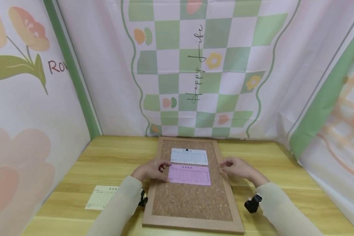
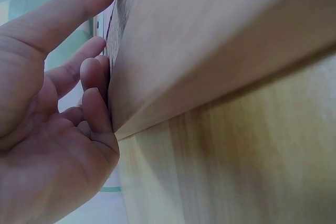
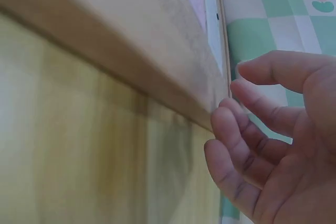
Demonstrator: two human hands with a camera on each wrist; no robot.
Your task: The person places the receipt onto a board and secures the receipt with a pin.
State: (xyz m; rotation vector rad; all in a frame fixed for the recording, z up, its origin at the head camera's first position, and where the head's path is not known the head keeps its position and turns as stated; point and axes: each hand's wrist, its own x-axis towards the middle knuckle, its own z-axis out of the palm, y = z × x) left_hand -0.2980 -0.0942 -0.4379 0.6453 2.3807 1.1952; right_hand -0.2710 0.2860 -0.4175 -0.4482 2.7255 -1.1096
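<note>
Left grip [image 1: 151, 170] stands loosely spread at the left edge of the pink slip [image 1: 190, 174]; right grip [image 1: 239, 168] is relaxed, empty, at the right side of the board [image 1: 191, 201]. Between them, the slip lies flat on the board. Probably it is very light, bends and creases easily, so better hold its edges. Its face carries dark print.

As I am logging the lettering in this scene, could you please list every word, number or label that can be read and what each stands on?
"Happy Life", running upward: green-and-white checked curtain.
"Ro", next letter partly hidden: flowered curtain on the left.
White printed form: print too small to read.
Pink printed form: too small to read.
Yellow printed form: too small to read, partly covered by the sleeve.
</note>
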